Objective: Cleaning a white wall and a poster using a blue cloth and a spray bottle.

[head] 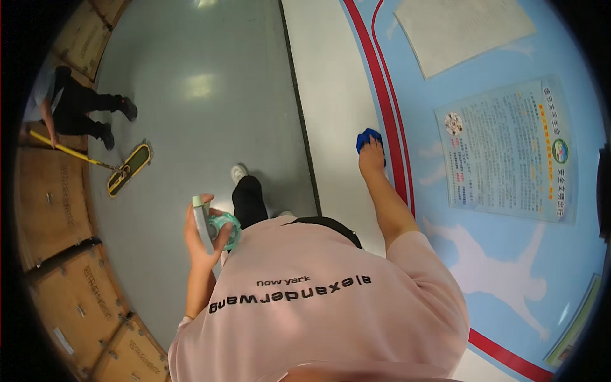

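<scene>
My right hand (pixel 372 155) presses a crumpled blue cloth (pixel 366 136) against the white lower part of the wall (pixel 329 95), beside a red stripe (pixel 384 95). The fingers spread over the cloth and hide part of it. At my waist, on the other side, my left hand (pixel 203 238) grips what looks like a spray bottle (pixel 203 224), its head grey and pale green. A translucent teal body (pixel 231 234) shows below the head, partly behind my thumb.
Across the grey floor (pixel 191 124), another person (pixel 76 105) holds a yellow-handled flat mop (pixel 130 169). Wooden crates (pixel 57 196) line the far left. A printed poster (pixel 506 153) and a pale sheet (pixel 463 33) hang on the blue wall section. Dark skirting (pixel 298 102) edges the wall.
</scene>
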Action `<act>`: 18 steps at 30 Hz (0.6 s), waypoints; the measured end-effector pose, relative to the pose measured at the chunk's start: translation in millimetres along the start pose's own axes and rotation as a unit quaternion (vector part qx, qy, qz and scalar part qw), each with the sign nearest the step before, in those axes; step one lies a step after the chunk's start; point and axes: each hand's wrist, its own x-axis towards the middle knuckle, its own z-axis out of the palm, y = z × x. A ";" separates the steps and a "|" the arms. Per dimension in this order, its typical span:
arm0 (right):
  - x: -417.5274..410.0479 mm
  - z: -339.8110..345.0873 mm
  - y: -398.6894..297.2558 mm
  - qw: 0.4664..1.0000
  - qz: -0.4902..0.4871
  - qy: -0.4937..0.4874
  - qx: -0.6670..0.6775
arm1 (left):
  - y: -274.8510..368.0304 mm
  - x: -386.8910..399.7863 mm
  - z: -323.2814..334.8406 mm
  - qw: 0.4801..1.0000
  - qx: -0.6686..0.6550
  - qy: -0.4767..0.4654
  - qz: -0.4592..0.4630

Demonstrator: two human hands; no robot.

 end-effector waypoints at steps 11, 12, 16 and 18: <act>-3.0 -61.9 -19.9 0.991 0.029 -0.127 0.020 | -16.3 158.7 -58.0 0.990 0.042 -0.052 0.126; -2.1 -65.6 -20.8 0.986 0.034 -0.163 0.009 | -19.9 167.8 -63.0 0.990 0.043 -0.052 0.121; -15.4 -58.8 -10.1 0.986 0.045 -0.159 0.018 | -39.4 186.9 -72.3 0.992 0.026 -0.077 0.093; -23.3 -45.9 -6.7 0.991 0.047 -0.117 0.034 | -46.2 195.7 -77.6 0.993 0.035 -0.083 0.079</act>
